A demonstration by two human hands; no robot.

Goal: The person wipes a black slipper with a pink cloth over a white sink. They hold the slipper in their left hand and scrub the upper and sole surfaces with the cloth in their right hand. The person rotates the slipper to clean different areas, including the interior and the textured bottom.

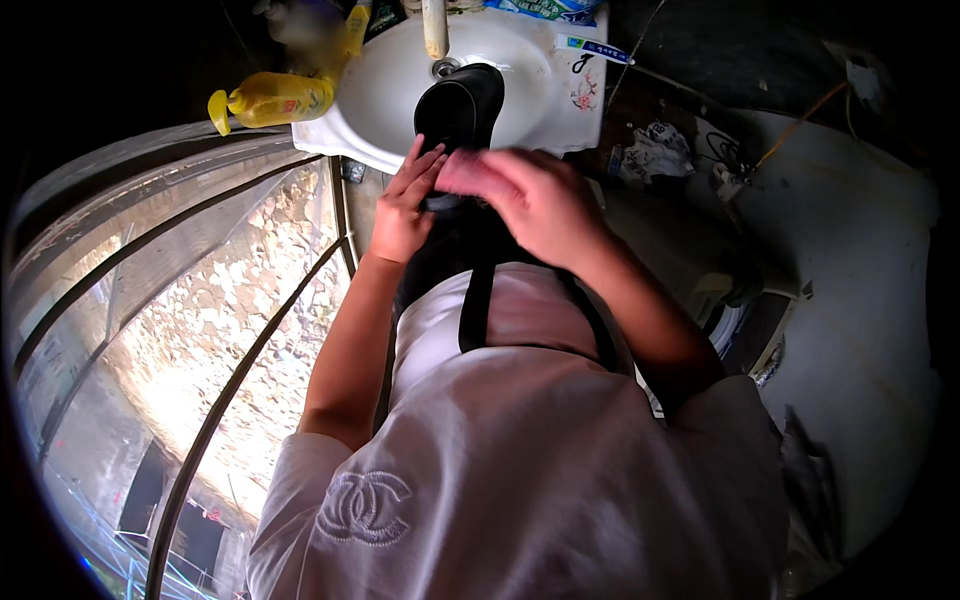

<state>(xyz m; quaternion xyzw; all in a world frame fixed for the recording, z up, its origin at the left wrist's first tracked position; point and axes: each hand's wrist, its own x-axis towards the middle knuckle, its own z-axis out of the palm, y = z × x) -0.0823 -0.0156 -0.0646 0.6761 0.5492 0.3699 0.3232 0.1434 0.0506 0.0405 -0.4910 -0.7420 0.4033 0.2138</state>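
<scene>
A black shoe (491,97), seemingly of rubber or plastic, reaches from over the white washbasin (367,97) towards the person's body. At its near left side, my left hand (409,195) holds the shoe by its rim, fingers partly spread. Just right of those fingers is my right hand (525,191), blurred by motion and curled above the near end of the shoe. A reddish blurred shape shows at its fingers; whether this is an object or the fingers themselves cannot be told. The faucet (435,30) stands over the drain (445,67), beyond the shoe.
A yellow pump bottle (281,99) lies across the basin's left side. A toothpaste tube (595,48) lies on the right rim. Left is a window with dark bars (225,405). Cables (724,150) and a crumpled bag (658,152) are at the right.
</scene>
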